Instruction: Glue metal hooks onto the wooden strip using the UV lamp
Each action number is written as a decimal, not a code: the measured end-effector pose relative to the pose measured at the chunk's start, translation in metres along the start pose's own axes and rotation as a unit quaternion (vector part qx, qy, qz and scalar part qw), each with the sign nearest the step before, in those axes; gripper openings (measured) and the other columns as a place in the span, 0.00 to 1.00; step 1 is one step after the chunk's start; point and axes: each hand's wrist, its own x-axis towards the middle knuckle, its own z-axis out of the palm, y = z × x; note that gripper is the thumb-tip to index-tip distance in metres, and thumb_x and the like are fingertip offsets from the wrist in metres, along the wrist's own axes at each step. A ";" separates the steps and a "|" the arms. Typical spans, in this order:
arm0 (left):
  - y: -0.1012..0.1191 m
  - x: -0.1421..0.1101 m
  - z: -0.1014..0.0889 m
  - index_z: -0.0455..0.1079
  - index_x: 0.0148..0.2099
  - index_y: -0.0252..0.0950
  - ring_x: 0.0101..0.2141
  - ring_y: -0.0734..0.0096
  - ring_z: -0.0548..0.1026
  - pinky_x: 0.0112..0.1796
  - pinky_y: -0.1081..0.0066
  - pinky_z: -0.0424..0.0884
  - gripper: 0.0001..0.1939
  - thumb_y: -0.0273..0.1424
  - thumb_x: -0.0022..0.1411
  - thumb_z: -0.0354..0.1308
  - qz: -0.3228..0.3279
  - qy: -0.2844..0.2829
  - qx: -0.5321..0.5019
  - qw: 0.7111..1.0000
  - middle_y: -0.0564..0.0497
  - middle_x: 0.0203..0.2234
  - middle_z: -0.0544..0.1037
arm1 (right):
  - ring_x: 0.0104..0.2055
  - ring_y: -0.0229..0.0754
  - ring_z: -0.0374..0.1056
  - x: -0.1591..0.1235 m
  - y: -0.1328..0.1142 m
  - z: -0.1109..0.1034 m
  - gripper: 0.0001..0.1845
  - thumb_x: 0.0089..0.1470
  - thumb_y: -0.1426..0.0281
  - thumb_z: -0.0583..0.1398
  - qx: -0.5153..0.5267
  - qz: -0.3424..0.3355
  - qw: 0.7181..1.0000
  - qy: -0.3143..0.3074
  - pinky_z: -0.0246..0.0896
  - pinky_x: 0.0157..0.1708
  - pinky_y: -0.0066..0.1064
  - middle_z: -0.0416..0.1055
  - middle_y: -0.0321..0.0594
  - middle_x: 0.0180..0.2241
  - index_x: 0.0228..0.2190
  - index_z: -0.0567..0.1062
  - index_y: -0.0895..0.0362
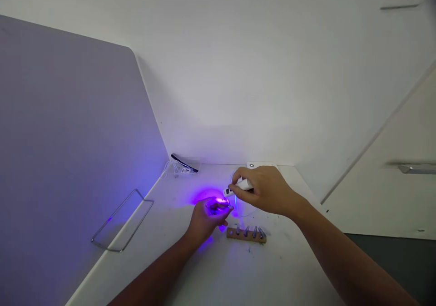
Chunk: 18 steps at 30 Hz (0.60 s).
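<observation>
My right hand is closed around a white handheld UV lamp, whose head points down and left. Violet light from it falls on my left hand. The fingers of that hand are pinched on a small piece that looks like a false nail tip, mostly lost in the glare. Just below the hands lies a brown display strip. Several greyish false nail tips stand up along it, and the one at the right end leans.
A bent metal wire frame sits at the table's left edge by a pale panel. Behind are a clear packet with a black band, a white cable and a flat white box against the wall.
</observation>
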 end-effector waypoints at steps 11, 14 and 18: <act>-0.003 0.000 -0.003 0.79 0.35 0.31 0.19 0.70 0.78 0.21 0.75 0.74 0.15 0.37 0.51 0.75 0.003 0.003 -0.032 0.999 0.51 0.23 0.80 | 0.22 0.36 0.65 -0.005 0.009 -0.008 0.06 0.59 0.63 0.64 0.011 -0.053 0.994 -0.095 0.50 0.29 0.28 0.73 0.29 0.18 0.33 0.78 0.51; -0.002 -0.001 -0.002 0.79 0.35 0.31 0.19 0.70 0.78 0.20 0.74 0.74 0.13 0.36 0.51 0.73 -0.001 0.009 -0.021 1.000 0.51 0.22 0.80 | 0.21 0.35 0.64 -0.007 0.002 -0.012 0.07 0.60 0.62 0.63 0.044 -0.066 0.990 -0.114 0.52 0.29 0.28 0.72 0.28 0.18 0.33 0.77 0.52; 0.001 -0.002 0.000 0.78 0.31 0.32 0.20 0.67 0.79 0.22 0.72 0.76 0.11 0.35 0.51 0.73 -0.005 0.012 -0.021 1.000 0.52 0.19 0.79 | 0.23 0.36 0.67 -0.005 -0.004 -0.008 0.11 0.64 0.59 0.60 0.044 -0.038 0.996 -0.065 0.52 0.29 0.28 0.75 0.29 0.20 0.36 0.77 0.52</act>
